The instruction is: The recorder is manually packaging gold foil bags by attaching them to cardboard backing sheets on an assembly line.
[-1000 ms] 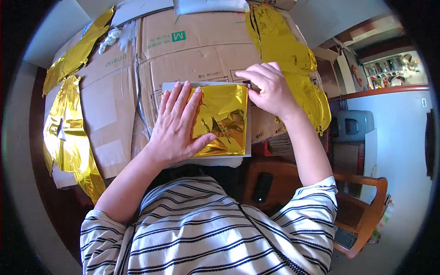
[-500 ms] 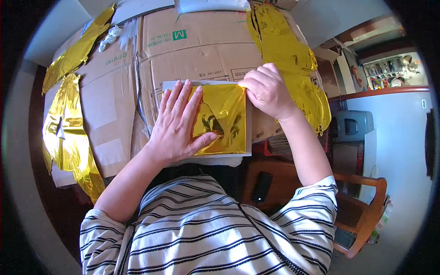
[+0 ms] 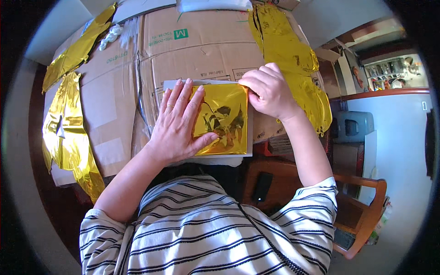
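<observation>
Far left of the worktop: long strips of crumpled gold foil [image 3: 64,133] lie draped over the edge of the flattened cardboard sheets [image 3: 192,50] that cover the surface, probably as a protective layer. A small bundle of white plastic bits [image 3: 111,34] sits near the top left corner. Centre: a square gold foil sheet [image 3: 224,119] lies flat on a white backing card [image 3: 250,137], near the front edge of the cardboard and just ahead of the person's striped shirt. The left hand [image 3: 176,126] is spread wide, palm down, fingers fanned over the left part of the sheet, thumb reaching across its lower edge; likely a hold-down, so the slippery foil keeps from sliding or curling. The right hand [image 3: 270,89] is curled at the sheet's upper right corner, fingertips pressed together on that corner; whether it pinches the foil edge or merely presses it I cannot tell. Right: another heap of gold foil [image 3: 293,59] trails off the cardboard's far side, above a wooden chair [image 3: 362,201]. Against a second ago: the left hand has kept its place, while the right hand, then nipping the top edge with fingers extended, has closed into a looser fist over the corner.
</observation>
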`<state>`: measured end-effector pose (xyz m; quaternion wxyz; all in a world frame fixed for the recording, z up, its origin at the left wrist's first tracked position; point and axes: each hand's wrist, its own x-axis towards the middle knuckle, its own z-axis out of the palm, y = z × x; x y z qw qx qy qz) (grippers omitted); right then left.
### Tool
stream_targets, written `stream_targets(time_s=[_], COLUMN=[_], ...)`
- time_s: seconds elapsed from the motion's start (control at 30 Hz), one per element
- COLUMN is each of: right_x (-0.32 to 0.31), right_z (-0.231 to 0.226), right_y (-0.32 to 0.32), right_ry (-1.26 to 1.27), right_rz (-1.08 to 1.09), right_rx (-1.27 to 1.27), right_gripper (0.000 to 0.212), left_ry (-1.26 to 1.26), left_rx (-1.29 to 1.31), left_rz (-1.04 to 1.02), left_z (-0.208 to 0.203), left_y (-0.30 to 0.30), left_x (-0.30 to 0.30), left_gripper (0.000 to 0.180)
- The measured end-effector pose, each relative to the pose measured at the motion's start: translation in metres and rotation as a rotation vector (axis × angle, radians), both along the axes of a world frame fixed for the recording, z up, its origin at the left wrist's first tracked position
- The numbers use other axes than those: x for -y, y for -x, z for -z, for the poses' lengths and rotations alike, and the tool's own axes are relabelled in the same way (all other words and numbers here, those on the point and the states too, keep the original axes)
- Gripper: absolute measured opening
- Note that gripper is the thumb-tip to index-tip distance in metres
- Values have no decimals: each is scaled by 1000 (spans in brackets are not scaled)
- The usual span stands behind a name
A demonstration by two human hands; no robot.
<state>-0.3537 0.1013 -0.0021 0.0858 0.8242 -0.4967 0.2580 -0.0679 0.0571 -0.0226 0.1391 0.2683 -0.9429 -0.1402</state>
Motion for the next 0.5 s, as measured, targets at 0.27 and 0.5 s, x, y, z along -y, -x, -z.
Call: stream_targets(time_s=[0.27,0.5], right_x=[3,6], right_z=[8,7], right_y=[0,-1], right_ry=[61,10], right_rz=[-13,4], right_rx=[-39,-2], right_gripper=[15,21], left_ry=[5,5], left_rx=[15,9], left_rz=[0,6], left_z=[0,-1], left_y=[0,0], left_x=[-1,-1], left_gripper=[97,97])
